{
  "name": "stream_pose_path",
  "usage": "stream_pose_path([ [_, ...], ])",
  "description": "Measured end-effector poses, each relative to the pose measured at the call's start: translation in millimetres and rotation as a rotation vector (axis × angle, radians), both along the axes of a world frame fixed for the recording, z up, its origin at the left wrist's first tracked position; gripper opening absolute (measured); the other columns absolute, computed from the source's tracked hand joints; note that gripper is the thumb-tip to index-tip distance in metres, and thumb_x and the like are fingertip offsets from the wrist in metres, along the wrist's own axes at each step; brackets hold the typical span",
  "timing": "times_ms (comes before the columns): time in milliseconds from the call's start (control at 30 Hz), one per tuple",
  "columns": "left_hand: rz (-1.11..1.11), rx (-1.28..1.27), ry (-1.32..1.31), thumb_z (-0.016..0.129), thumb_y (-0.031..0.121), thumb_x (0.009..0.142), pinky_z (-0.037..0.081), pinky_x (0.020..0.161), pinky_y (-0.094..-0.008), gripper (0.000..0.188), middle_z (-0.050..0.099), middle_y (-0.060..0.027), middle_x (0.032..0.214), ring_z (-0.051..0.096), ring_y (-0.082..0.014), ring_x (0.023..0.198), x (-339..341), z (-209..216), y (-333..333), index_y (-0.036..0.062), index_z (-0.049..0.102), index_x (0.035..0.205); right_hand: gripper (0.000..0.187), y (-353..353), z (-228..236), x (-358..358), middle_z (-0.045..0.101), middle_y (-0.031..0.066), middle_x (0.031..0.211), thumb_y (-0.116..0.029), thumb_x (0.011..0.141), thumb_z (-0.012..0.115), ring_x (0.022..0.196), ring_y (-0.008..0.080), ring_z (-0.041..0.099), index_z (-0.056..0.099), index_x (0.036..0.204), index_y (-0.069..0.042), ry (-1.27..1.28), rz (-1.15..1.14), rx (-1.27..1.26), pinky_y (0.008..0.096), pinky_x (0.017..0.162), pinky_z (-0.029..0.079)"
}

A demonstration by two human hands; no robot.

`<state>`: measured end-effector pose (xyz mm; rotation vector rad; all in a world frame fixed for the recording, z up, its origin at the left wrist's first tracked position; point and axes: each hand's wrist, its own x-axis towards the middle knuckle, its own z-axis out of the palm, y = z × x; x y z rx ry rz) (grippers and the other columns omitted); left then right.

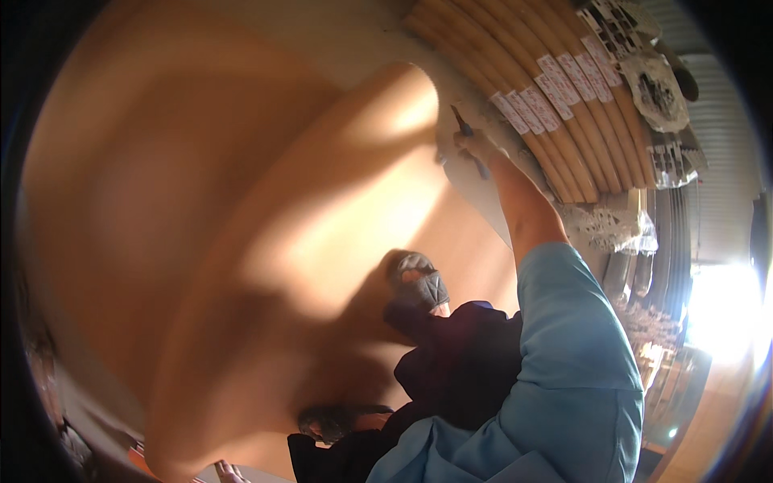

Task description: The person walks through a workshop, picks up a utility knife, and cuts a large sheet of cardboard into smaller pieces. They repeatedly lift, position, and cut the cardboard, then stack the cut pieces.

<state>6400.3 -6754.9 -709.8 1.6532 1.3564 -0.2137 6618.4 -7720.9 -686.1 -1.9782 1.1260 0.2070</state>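
Observation:
A large, smooth brown sheet (266, 233), which looks like thin cardboard or paper, curls over itself in a long fold across the floor. My right arm stretches forward along its right edge. In my right hand (477, 145) is a slim hand tool (461, 121) with a dark tip and a bluish handle end; its exact kind is too small to tell. Down at the lower edge, only the fingers of my left hand (231, 473) show, closed at the near rim of the curled sheet. The rest of that hand is hidden.
My feet in dark sandals (423, 282) stand on the sheet. Long brown tubes (547, 105) with white-red labels lie stacked at the far right, plastic wrap (656, 97) around their ends. Grey concrete floor (346, 32) shows beyond the fold. Bright light enters from the right.

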Motion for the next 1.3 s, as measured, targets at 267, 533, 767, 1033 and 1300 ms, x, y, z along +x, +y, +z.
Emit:
stream_pose_path([
  [267,0.146,-0.122,0.124,0.042,0.045,0.09,0.007,0.112,-0.0506,0.063,0.025,-0.0122,0.15,0.021,-0.0374,0.138,0,22,-20,0.0161,0.03,0.144,0.033,-5,1,-23,0.061,0.0047,0.08,-0.018,0.075,0.075,0.06,0.0135,0.055,0.065,0.104,-0.004,0.122,0.259,0.167,0.0258,0.05,0.045],
  [533,0.01,-0.057,0.021,0.049,0.047,0.088,0.012,0.111,-0.0497,0.069,0.028,-0.0134,0.148,0.024,-0.0376,0.136,28,13,-65,0.0171,0.025,0.146,0.037,59,-36,-47,0.062,0.0081,0.075,-0.017,0.075,0.074,0.056,0.0131,0.057,0.06,0.104,0.001,-0.175,-0.269,0.301,0.0244,0.048,0.048],
  [767,-0.242,-0.084,-0.029,0.049,0.044,0.089,0.016,0.109,-0.0485,0.066,0.031,-0.0144,0.146,0.028,-0.0364,0.133,107,-16,-149,0.0146,0.028,0.144,0.041,80,-26,-52,0.064,0.0034,0.08,-0.015,0.077,0.069,0.062,0.0123,0.06,0.058,0.116,-0.011,-0.244,-0.217,-0.03,0.0258,0.055,0.05],
  [1033,-0.325,-0.112,-0.065,0.049,0.04,0.09,0.021,0.107,-0.0471,0.063,0.035,-0.0156,0.143,0.032,-0.035,0.13,129,-32,-182,0.0118,0.031,0.142,0.032,59,-13,-32,0.063,0.0048,0.076,-0.012,0.073,0.071,0.059,0.0118,0.058,0.062,0.103,-0.006,-0.168,0.021,0.128,0.0251,0.053,0.049],
  [1300,-0.328,-0.112,-0.084,0.05,0.037,0.09,0.026,0.105,-0.0457,0.059,0.038,-0.0167,0.14,0.036,-0.0336,0.127,124,-38,-172,0.009,0.033,0.14,0.024,65,-14,-24,0.063,0.0038,0.077,-0.014,0.074,0.073,0.065,0.0116,0.061,0.063,0.094,-0.005,-0.204,-0.062,0.189,0.0228,0.054,0.051],
])
